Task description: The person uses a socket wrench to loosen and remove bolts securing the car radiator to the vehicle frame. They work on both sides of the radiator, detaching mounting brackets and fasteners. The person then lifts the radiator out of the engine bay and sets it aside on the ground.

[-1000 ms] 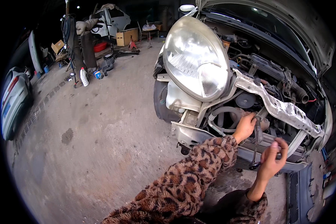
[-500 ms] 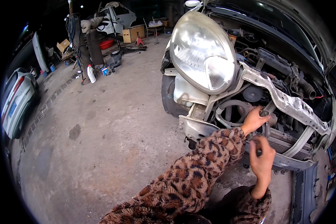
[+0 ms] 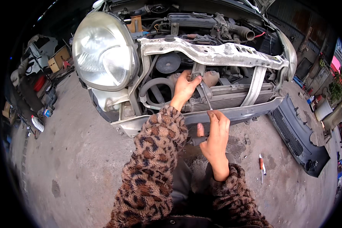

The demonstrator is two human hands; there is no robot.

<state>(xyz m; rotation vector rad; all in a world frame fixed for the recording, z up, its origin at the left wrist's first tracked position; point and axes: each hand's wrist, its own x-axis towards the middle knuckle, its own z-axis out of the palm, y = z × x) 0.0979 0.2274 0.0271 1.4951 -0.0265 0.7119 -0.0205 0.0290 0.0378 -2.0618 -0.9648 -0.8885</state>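
Note:
A slim chrome wrench (image 3: 206,97) slants down from an upright metal bracket at the front of the opened car. My left hand (image 3: 184,89) is closed round its upper end, against the bracket (image 3: 198,68); its fingertips are partly hidden. Below, my right hand (image 3: 216,140) has its fingers raised and its thumb standing apart. Its fingertips touch or nearly touch the wrench's lower end. Behind the tool lies the finned radiator (image 3: 228,97), under a worn silver crossbar (image 3: 216,53).
A large headlight (image 3: 102,53) bulges at the left, and a lower bumper beam (image 3: 239,113) crosses beneath my hands. A detached dark bumper cover (image 3: 298,135) lies on the floor at right. Closer in is a screwdriver with a reddish handle (image 3: 261,163).
My view has swung right, so the car front now sits in the middle. My left hand stays at the bracket; the right hand's thumb and fingers now show more clearly, near the wrench's lower end.

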